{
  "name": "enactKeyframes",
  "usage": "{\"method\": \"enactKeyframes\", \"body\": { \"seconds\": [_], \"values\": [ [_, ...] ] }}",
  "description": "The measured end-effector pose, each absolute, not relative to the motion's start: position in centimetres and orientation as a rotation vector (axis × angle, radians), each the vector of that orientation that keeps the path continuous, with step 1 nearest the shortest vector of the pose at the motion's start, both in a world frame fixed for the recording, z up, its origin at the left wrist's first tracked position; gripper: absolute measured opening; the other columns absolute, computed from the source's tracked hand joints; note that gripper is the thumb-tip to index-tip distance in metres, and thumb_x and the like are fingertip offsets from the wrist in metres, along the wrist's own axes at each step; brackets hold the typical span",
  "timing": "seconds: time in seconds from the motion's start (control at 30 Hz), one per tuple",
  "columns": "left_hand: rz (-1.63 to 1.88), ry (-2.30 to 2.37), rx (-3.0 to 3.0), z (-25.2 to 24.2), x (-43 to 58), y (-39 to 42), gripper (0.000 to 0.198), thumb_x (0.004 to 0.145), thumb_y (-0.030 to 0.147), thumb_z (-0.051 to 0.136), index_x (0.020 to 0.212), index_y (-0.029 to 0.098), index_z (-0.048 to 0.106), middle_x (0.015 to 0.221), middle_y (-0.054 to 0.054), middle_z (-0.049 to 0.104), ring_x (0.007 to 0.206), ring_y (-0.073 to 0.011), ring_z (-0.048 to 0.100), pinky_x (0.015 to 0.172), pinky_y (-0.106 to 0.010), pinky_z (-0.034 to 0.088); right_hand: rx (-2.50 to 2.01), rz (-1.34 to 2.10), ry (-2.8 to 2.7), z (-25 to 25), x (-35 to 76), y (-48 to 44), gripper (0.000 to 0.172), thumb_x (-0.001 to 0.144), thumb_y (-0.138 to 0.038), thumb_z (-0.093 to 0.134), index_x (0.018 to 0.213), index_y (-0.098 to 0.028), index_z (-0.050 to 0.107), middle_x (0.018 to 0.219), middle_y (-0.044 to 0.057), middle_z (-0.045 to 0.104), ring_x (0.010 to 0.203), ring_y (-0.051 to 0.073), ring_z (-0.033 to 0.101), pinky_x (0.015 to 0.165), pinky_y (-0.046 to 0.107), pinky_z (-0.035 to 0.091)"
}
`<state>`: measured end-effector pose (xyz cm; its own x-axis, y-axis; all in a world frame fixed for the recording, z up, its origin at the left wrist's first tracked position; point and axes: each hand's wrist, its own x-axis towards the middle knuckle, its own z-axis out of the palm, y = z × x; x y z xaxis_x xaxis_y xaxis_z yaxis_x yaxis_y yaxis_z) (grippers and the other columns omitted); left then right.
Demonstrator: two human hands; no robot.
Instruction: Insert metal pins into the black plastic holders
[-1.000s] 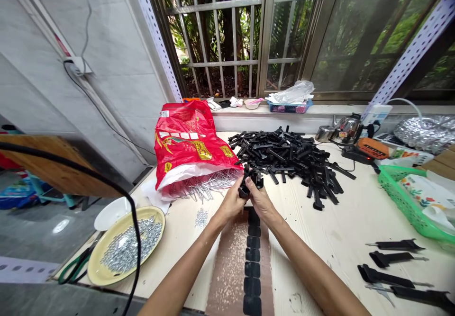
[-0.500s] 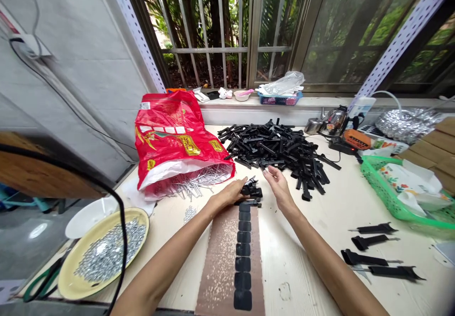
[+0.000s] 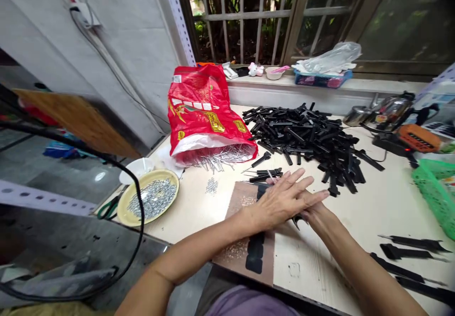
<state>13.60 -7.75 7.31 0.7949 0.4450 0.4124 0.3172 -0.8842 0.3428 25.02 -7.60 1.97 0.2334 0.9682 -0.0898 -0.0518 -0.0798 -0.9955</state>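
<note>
My left hand (image 3: 277, 204) lies flat across my right hand (image 3: 316, 209), its fingers stretched out. Between the palms is a black plastic piece (image 3: 297, 220); its forked end shows below them, and a thin metal rod (image 3: 270, 176) sticks out on the far side. The right fingers are mostly hidden under the left hand. Both hands are above a brown board (image 3: 232, 254) bearing a row of black rounded pads (image 3: 254, 258). Just beyond the hands lie a few black pieces with rods (image 3: 259, 177).
A large heap of black pieces (image 3: 302, 136) lies at the back. Left of it, a red bag (image 3: 202, 103) spills metal rods (image 3: 220, 157). A yellow plate (image 3: 124, 216) holds small metal bits. More black pieces (image 3: 405, 252) and a green basket (image 3: 430, 197) are at right.
My hands have moved nearer and come together, the left now flat over the right with a black piece between. My view has turned left and down.
</note>
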Motion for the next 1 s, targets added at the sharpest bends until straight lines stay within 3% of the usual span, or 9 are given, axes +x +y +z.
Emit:
{"method": "enactKeyframes", "body": {
  "seconds": [0.1, 0.17, 0.27, 0.37, 0.63, 0.8, 0.9, 1.0],
  "values": [
    [0.687, 0.679, 2.784, 6.3, 10.4, -9.2, 0.053, 0.089, 0.009, 0.039, 0.138, 0.030, 0.039, 0.150, -0.004, 0.031, 0.141, -0.0259, 0.017, 0.112, -0.048, 0.024, -1.273, 1.360, -1.032, 3.0, 25.7, -8.1, 0.035, 0.074, -0.054, 0.065, 0.098, -0.029, 0.068, 0.100, 0.006, 0.066, 0.090, 0.027, 0.060, 0.073, 0.049, 0.052],
    [0.708, 0.857, 2.753, 5.0, 6.8, -9.1, 0.050, 0.088, 0.013, 0.045, 0.136, 0.027, 0.041, 0.145, -0.006, 0.038, 0.137, -0.0283, 0.025, 0.108, -0.050, 0.029, -1.314, 1.319, -1.091, 3.7, 26.6, -8.5, 0.036, 0.077, -0.052, 0.063, 0.101, -0.026, 0.066, 0.094, 0.006, 0.067, 0.074, 0.020, 0.061, 0.066, 0.039, 0.052],
    [0.882, 1.593, 2.384, 2.2, 0.1, -7.9, 0.034, 0.089, 0.019, 0.045, 0.121, 0.018, 0.058, 0.112, -0.012, 0.061, 0.110, -0.0261, 0.052, 0.091, -0.043, 0.045, -1.459, 1.060, -1.226, 4.0, 27.5, -9.6, 0.041, 0.080, -0.048, 0.060, 0.113, -0.023, 0.061, 0.088, 0.005, 0.068, 0.066, 0.014, 0.057, 0.063, 0.031, 0.049],
    [0.787, 1.956, 2.148, -0.7, -5.8, -6.8, 0.025, 0.088, 0.023, 0.049, 0.102, 0.015, 0.068, 0.089, -0.010, 0.064, 0.088, -0.0233, 0.057, 0.082, -0.039, 0.045, -1.553, 0.933, -1.321, 3.5, 27.3, -10.9, 0.039, 0.083, -0.046, 0.057, 0.112, -0.021, 0.061, 0.088, 0.006, 0.069, 0.073, 0.016, 0.060, 0.066, 0.031, 0.048],
    [0.798, 1.867, 2.099, -3.4, -7.9, -6.9, 0.020, 0.084, 0.028, 0.059, 0.094, 0.017, 0.072, 0.080, -0.007, 0.063, 0.081, -0.0201, 0.055, 0.074, -0.033, 0.042, -1.517, 0.928, -1.427, 1.7, 24.7, -11.6, 0.032, 0.085, -0.043, 0.056, 0.106, -0.021, 0.063, 0.090, 0.005, 0.069, 0.084, 0.020, 0.065, 0.073, 0.033, 0.051],
    [0.864, 1.857, 2.110, -3.1, -7.2, -6.9, 0.016, 0.084, 0.022, 0.056, 0.085, 0.016, 0.071, 0.079, -0.008, 0.061, 0.084, -0.0215, 0.053, 0.077, -0.034, 0.042, -1.408, 0.663, -1.702, 2.2, 23.4, -11.5, 0.021, 0.087, -0.036, 0.055, 0.098, -0.023, 0.067, 0.095, 0.005, 0.065, 0.090, 0.019, 0.061, 0.078, 0.034, 0.049],
    [1.075, 1.785, 1.790, -2.4, -6.6, -7.1, 0.010, 0.080, 0.022, 0.062, 0.078, 0.016, 0.069, 0.079, -0.007, 0.061, 0.083, -0.0198, 0.054, 0.078, -0.033, 0.043, -1.318, 0.532, -1.819, 2.5, 21.8, -11.4, 0.019, 0.089, -0.031, 0.052, 0.100, -0.023, 0.066, 0.094, 0.005, 0.063, 0.088, 0.018, 0.060, 0.079, 0.034, 0.049],
    [1.182, 1.477, 1.079, -1.2, -5.0, -7.7, 0.016, 0.075, 0.030, 0.068, 0.077, 0.014, 0.067, 0.072, -0.003, 0.061, 0.067, -0.0132, 0.054, 0.063, -0.026, 0.045, -1.238, 0.447, -1.915, 2.9, 19.8, -11.3, 0.020, 0.091, -0.027, 0.049, 0.103, -0.022, 0.064, 0.094, 0.005, 0.062, 0.085, 0.017, 0.060, 0.076, 0.031, 0.049]
  ]
}}
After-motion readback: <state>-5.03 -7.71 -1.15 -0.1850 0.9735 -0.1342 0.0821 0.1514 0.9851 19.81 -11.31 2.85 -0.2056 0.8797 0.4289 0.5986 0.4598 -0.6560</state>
